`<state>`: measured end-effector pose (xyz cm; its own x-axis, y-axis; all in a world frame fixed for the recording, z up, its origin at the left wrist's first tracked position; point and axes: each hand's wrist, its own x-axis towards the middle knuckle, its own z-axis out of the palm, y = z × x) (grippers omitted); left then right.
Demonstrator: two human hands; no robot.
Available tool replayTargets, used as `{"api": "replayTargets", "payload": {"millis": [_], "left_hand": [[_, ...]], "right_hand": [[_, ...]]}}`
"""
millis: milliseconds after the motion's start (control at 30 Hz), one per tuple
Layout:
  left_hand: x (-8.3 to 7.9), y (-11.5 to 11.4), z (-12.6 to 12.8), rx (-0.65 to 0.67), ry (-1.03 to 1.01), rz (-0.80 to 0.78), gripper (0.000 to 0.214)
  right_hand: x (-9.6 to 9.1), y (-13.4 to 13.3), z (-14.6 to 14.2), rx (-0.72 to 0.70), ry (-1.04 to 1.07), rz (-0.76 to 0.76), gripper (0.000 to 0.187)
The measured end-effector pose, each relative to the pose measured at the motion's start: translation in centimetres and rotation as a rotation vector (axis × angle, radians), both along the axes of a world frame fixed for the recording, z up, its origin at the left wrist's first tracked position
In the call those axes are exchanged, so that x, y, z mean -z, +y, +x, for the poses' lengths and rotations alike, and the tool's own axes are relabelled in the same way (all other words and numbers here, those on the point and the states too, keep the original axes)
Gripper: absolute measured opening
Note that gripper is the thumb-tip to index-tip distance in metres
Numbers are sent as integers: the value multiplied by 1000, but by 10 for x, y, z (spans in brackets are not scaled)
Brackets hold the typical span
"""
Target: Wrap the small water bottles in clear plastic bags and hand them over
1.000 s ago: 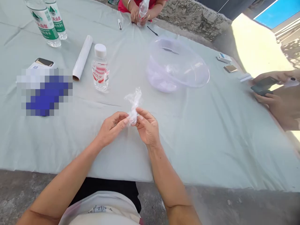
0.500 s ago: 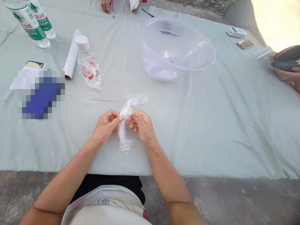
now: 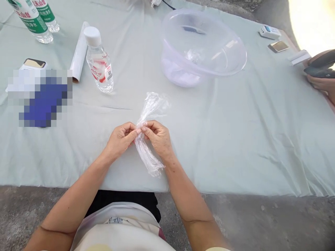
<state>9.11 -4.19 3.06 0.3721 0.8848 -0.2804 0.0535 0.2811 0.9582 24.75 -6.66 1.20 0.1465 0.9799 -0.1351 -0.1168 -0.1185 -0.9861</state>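
A bunched length of clear plastic film (image 3: 149, 158) is pinched at its middle between my two hands, above the near part of the cloth-covered table. My left hand (image 3: 122, 139) grips it from the left with thumb and forefinger. From the right, my right hand (image 3: 158, 137) pinches the same spot, its thumb tip almost touching the left thumb. The upper end of the film fans out away from me, and the lower end hangs toward me in a gathered tail. Fingertips partly hide the pinched middle.
A clear plastic basin (image 3: 180, 71) with crumpled film inside stands beyond my hands. To the left are a small water bottle (image 3: 101, 66), a white roll (image 3: 79, 55), larger bottles (image 3: 36, 24) and a blurred blue item (image 3: 44, 104). Another person's hand (image 3: 323, 83) holds a dark object at right.
My right hand has closed in on the film beside my left. The film's upper end has spread wider, and its lower tail has swung right. The view has shifted slightly.
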Motion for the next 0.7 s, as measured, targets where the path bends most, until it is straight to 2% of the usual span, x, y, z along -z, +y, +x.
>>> {"api": "replayTargets", "payload": {"millis": [100, 233, 400, 567, 633, 700], "left_hand": [[3, 4, -3, -109, -127, -25, 27], [3, 11, -8, -136, -367, -244, 31], [-1, 14, -11, -174, -383, -299, 37], [-3, 12, -9, -23, -318, -405, 33], [-4, 11, -9, 51, -286, -431, 36], [-5, 11, -10, 110, -258, -426, 31]], "right_hand": [[3, 2, 4, 27, -9, -6, 20], [1, 3, 9, 48, 19, -38, 23], [-2, 3, 12, 11, 109, -56, 27], [0, 4, 13, 29, 284, -52, 28], [0, 4, 15, 48, 297, -63, 32], [-1, 5, 17, 89, 272, -73, 37]]}}
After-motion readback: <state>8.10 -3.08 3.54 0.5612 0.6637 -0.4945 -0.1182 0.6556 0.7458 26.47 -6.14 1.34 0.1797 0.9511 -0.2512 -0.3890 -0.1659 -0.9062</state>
